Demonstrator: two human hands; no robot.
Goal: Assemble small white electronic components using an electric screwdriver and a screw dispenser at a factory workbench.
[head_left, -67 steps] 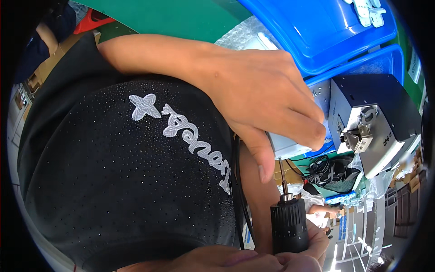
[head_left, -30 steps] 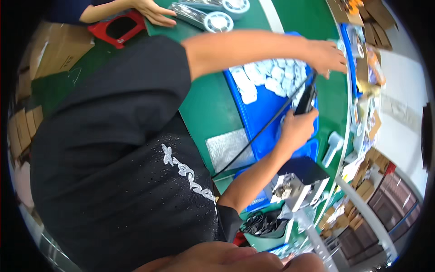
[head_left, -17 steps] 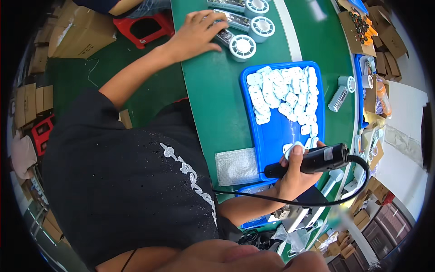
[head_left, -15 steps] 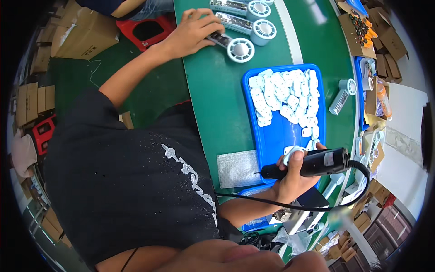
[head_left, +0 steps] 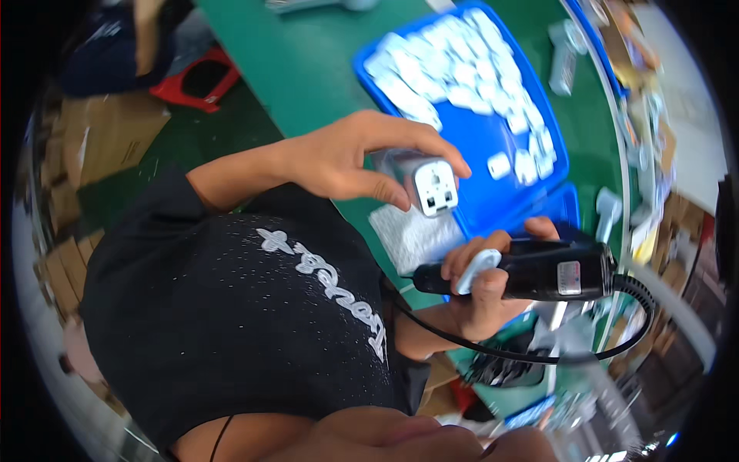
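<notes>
My left hand (head_left: 346,158) grips a grey tube-bodied device between thumb and fingers. Its white end face (head_left: 436,189), with small holes and two dark square openings, points toward me; the rest of the body is mostly hidden and blurred. My right hand (head_left: 481,296) is wrapped around a black electric screwdriver (head_left: 550,269), its tip pointing left toward the device but apart from it. Pinched in the same hand is a small white oval cap (head_left: 478,271). Behind both hands stands a blue tray (head_left: 462,142) with many loose white caps (head_left: 454,65) heaped in its far part.
Bubble wrap (head_left: 412,235) lies on the green table (head_left: 300,69) below the left hand. A second blue tray (head_left: 566,208) adjoins the first. More devices lie farther off (head_left: 566,58) and at right (head_left: 608,212). The screwdriver's black cord (head_left: 531,358) loops beneath my right hand.
My left hand has come from the far left of the table to in front of the blue tray, bringing the device. My right hand still holds the screwdriver and cap; the view has turned.
</notes>
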